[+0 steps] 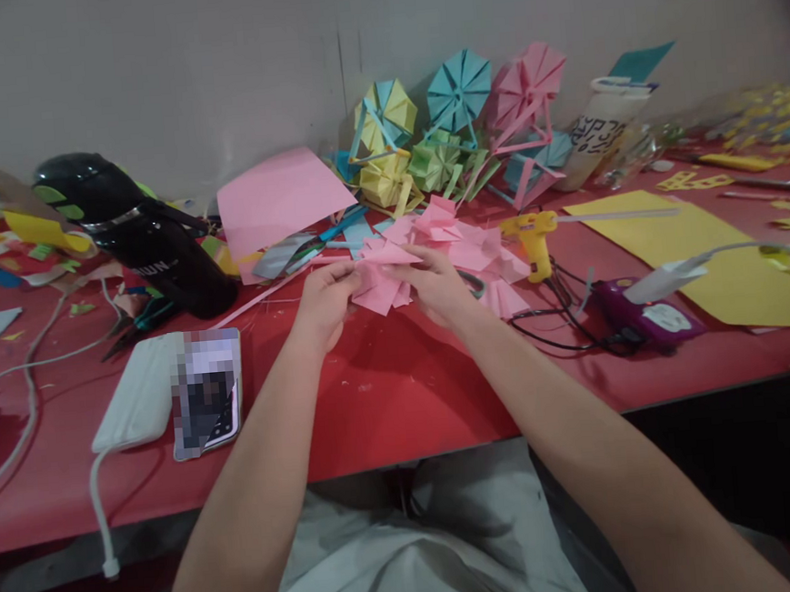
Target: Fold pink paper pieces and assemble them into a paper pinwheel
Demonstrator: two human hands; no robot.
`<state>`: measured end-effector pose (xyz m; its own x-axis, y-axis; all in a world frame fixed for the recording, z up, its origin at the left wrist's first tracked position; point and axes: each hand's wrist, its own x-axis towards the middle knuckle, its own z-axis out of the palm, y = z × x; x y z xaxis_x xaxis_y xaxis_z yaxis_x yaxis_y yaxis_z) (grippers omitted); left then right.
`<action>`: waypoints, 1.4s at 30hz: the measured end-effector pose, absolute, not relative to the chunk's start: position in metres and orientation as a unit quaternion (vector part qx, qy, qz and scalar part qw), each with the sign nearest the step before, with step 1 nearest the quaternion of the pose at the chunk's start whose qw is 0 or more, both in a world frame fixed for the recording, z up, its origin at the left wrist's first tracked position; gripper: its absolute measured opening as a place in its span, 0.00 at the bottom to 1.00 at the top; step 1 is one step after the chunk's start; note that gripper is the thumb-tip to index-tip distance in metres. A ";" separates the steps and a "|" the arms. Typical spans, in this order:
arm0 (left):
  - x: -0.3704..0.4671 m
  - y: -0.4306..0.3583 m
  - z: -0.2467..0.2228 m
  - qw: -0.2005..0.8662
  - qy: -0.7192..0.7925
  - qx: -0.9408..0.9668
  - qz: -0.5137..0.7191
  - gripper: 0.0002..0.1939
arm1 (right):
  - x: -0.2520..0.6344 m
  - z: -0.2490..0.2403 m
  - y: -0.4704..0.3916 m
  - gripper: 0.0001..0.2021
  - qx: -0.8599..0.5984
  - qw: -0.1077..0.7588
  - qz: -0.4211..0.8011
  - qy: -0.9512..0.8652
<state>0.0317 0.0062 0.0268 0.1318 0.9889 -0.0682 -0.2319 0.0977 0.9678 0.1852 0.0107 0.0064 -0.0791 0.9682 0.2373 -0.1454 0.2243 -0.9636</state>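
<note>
Between my two hands is a folded piece of pink paper (379, 284), held just above the red table (388, 379). My left hand (327, 301) pinches its left side with thumb and fingers. On the right side, my right hand (435, 284) grips the same paper, its thumb and fingers closed on the upper edge. Right behind lies a heap of pink folded paper pieces (459, 245), partly covered by my right hand. Scissors, of which a dark handle loop (474, 282) shows, lie partly under the heap.
A yellow glue gun (534, 241) and a purple power strip (649, 317) with cables are on the right. Yellow paper (721, 261) lies beyond. Left are a phone (207, 393), white power bank (139, 394) and black bottle (151, 247). Folded paper pinwheel shapes (459, 90) lean on the wall.
</note>
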 end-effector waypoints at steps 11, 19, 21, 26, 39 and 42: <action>0.031 0.003 0.032 0.627 0.421 0.406 0.515 0.05 | 0.189 0.004 0.013 0.12 -0.390 0.564 0.475 -0.552; 0.032 0.007 0.027 0.584 0.412 0.431 0.551 0.11 | 0.193 0.009 0.010 0.09 -0.351 0.535 0.428 -0.638; 0.032 0.007 0.027 0.589 0.409 0.426 0.551 0.10 | 0.194 0.006 0.013 0.08 -0.349 0.534 0.437 -0.634; 0.028 0.006 0.031 0.616 0.404 0.404 0.543 0.05 | 0.195 -0.005 0.020 0.11 -0.364 0.555 0.423 -0.617; 0.029 0.003 0.037 0.635 0.409 0.406 0.515 0.03 | 0.187 0.006 0.012 0.05 -0.370 0.578 0.485 -0.542; 0.031 0.004 0.035 0.613 0.422 0.406 0.530 0.03 | 0.187 0.008 0.011 0.06 -0.377 0.575 0.474 -0.550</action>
<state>0.0310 0.0041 0.0346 0.0815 0.9929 -0.0871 -0.3069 0.1082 0.9456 0.1872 0.0107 0.0079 -0.0544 0.9599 0.2749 -0.1312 0.2661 -0.9550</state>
